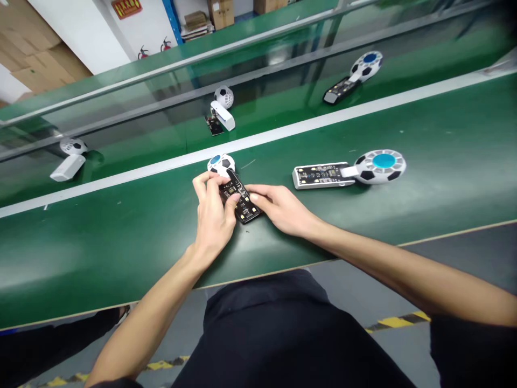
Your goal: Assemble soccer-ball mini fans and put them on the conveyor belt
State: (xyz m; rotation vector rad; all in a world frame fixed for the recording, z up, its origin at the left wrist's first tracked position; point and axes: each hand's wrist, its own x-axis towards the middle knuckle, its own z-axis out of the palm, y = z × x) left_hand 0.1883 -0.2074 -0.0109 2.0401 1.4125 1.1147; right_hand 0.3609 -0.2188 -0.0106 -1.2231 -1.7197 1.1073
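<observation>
A small hand fan with a football-patterned head (221, 163) and an open handle showing a black circuit board (242, 198) lies on the green bench (121, 237). My left hand (214, 207) curls over the handle's left side, its thumb and fingers pressing on the board. My right hand (278, 207) grips the handle's lower right end. Both hands are closed on this fan.
A second open fan (351, 171) with a blue centre lies to the right on the same bench. Three more fans (68, 159) (221, 110) (355, 75) rest on the conveyor belt behind. Cardboard boxes (36, 48) stand at the far left.
</observation>
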